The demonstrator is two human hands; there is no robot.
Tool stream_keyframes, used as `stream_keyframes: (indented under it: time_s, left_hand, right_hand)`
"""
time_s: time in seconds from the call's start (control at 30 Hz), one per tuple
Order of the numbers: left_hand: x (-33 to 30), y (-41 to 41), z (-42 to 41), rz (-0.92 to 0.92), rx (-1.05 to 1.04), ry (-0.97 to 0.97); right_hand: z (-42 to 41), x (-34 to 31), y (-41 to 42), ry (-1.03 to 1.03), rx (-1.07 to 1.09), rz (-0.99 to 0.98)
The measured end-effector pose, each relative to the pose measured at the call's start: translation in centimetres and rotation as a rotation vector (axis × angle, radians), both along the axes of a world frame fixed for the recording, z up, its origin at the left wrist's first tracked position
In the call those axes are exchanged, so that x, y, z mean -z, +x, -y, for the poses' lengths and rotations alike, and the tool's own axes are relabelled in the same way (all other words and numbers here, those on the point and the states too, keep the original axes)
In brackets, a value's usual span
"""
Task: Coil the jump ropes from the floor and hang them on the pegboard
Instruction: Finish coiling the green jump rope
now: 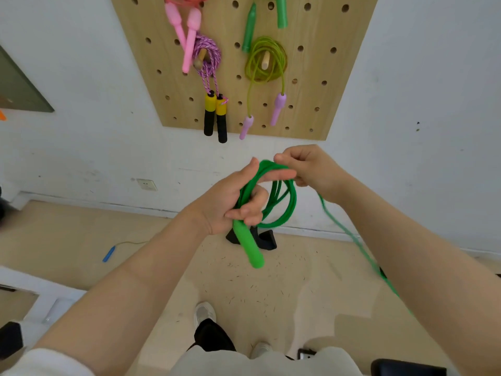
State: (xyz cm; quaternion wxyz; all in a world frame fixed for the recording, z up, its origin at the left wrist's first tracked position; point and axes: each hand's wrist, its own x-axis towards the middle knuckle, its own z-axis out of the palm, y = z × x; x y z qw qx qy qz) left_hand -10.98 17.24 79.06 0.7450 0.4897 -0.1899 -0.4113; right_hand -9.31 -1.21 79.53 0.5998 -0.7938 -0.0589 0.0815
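the person stands facing a light wooden pegboard (320,85) fixed to the white wall, both bare forearms raised in front of it. the left hand (230,202) is curled round a bright green plastic jump rope (282,202), gripping it where the cord meets its thick green handle (248,246), which points down toward the floor; several loops of the green cord hang from that hand, draped over the outstretched forefinger. the right hand (311,169) is just beside it, fingers bent and pinching the cord at the top of the coil, and from there a loose, blurred length of the same rope trails down past the right forearm toward the floor. on the pegboard a purple-and-pink braided rope with black and yellow handles (215,118) hangs coiled on a wooden peg, a yellow-green cord with pale lilac handles (267,59) hangs coiled on the next peg to the right, and above them sit a rope with pink handles (187,31) and one with green handles (282,12). on the beige floor (311,280) to the left lies a blue-handled rope with a thin yellowish cord (109,253), well apart from the person. a black object (267,240) rests at the foot of the wall, partly hidden behind the green handle.
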Motion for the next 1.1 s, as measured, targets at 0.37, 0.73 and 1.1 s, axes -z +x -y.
stream_keyframes:
  time_s: [0.37,0.73,1.1]
  left_hand:
    - [2.8,3.1,-0.6,0.110,-0.697,0.388]
    - [0.3,0.1,-1.2,-0.046,0.015,0.084]
    - [2.5,3.9,-0.5,-0.083,-0.640,0.052]
  right_hand:
    - [-3.9,1.2,-3.0,-0.659,-0.523,-0.022]
    - [-1.5,-1.0,-0.1,-0.050,0.060,0.141]
    - [-2.4,1.5,-2.6,-0.609,-0.413,-0.100]
